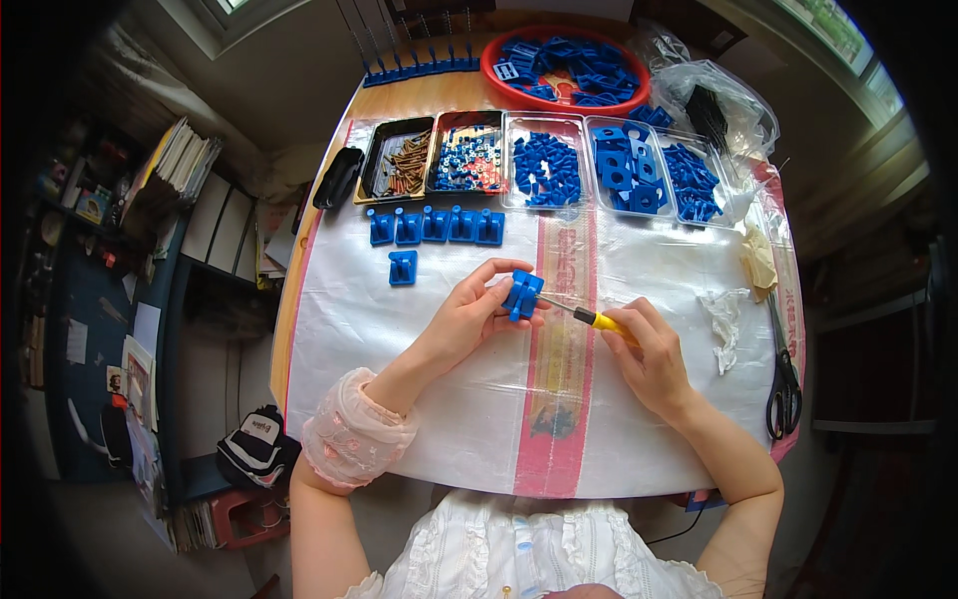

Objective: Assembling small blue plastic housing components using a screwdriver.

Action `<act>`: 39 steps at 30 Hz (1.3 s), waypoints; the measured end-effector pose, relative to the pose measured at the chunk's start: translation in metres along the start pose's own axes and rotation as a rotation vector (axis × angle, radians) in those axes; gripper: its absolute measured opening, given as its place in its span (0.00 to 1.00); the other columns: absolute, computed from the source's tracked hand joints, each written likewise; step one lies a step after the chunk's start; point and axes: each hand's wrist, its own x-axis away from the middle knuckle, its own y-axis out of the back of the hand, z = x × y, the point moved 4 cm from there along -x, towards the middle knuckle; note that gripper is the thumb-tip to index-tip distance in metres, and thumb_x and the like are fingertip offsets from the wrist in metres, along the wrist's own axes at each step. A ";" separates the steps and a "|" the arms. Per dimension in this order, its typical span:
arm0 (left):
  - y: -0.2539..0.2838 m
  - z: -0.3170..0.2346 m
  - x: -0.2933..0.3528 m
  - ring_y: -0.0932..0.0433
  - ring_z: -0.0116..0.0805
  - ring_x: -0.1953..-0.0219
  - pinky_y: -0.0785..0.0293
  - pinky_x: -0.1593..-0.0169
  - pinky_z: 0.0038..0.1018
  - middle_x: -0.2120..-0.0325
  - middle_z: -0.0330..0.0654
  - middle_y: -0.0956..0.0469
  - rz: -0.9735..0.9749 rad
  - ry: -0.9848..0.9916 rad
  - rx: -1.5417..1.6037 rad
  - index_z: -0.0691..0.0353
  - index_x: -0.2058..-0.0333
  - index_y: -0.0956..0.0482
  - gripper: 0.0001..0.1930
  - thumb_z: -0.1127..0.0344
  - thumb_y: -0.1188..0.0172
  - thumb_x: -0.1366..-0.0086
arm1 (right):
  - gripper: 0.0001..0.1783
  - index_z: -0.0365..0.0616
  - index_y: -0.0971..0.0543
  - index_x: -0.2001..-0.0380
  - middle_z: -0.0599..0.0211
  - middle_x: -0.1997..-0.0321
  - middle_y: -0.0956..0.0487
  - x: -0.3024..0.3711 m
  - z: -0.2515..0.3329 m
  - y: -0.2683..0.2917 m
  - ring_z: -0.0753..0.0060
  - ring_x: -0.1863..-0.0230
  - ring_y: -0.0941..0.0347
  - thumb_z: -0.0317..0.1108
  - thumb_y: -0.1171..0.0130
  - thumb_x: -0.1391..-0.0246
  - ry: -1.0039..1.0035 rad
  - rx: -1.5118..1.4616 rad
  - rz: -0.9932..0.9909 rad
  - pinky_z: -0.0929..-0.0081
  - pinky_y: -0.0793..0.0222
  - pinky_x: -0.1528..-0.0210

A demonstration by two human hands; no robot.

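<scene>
Over the middle of the table, my left hand [467, 317] is closed round a small blue plastic bracket [522, 294], holding it between thumb and fingers. My right hand [654, 361] grips the yellow and black handle of a screwdriver [602, 321]. The metal shaft points left and its end meets the right side of the bracket; the exact contact is too small to make out. Beyond my left hand, one similar blue bracket [402, 268] sits apart, in front of a row of several more brackets [435, 226].
Along the back stand trays of brass screws [409, 165], small metal nuts [469, 155] and blue plastic parts [546, 170]. Behind them is a red basin [491, 78] of blue pieces. Black scissors [784, 394] and crumpled white paper [726, 324] lie at the right.
</scene>
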 end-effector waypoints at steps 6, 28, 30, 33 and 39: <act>-0.001 -0.001 0.000 0.18 0.32 0.55 0.21 0.49 0.26 0.51 0.52 0.20 -0.006 0.017 -0.019 0.61 0.37 0.36 0.19 0.61 0.58 0.20 | 0.16 0.42 0.22 0.63 0.63 0.68 0.23 -0.003 0.005 0.004 0.59 0.68 0.26 0.23 0.28 0.56 0.133 0.124 -0.054 0.64 0.30 0.69; -0.001 0.000 0.001 0.18 0.31 0.55 0.22 0.49 0.25 0.52 0.49 0.20 -0.007 0.008 -0.013 0.62 0.37 0.36 0.19 0.61 0.57 0.20 | 0.20 0.42 0.25 0.58 0.60 0.66 0.23 0.001 0.001 0.001 0.63 0.70 0.22 0.22 0.27 0.53 0.040 0.009 -0.013 0.70 0.27 0.72; -0.001 -0.001 0.002 0.18 0.30 0.55 0.22 0.49 0.25 0.52 0.49 0.20 -0.010 0.008 -0.011 0.62 0.37 0.36 0.19 0.60 0.58 0.20 | 0.21 0.41 0.25 0.58 0.59 0.65 0.24 0.001 0.001 0.002 0.65 0.68 0.22 0.21 0.27 0.54 0.034 -0.002 -0.001 0.72 0.26 0.71; -0.002 -0.003 0.001 0.19 0.30 0.55 0.22 0.49 0.25 0.51 0.49 0.21 -0.007 0.005 0.002 0.62 0.37 0.36 0.19 0.61 0.58 0.20 | 0.20 0.40 0.26 0.58 0.58 0.64 0.24 0.002 0.002 0.003 0.61 0.67 0.22 0.23 0.28 0.52 0.043 0.004 0.029 0.69 0.25 0.70; 0.000 -0.002 0.001 0.18 0.30 0.55 0.22 0.50 0.25 0.51 0.50 0.21 -0.007 -0.004 0.022 0.62 0.37 0.36 0.19 0.60 0.58 0.20 | 0.17 0.40 0.27 0.58 0.57 0.63 0.25 -0.001 0.004 0.001 0.56 0.67 0.22 0.23 0.31 0.48 0.023 -0.011 0.027 0.65 0.26 0.69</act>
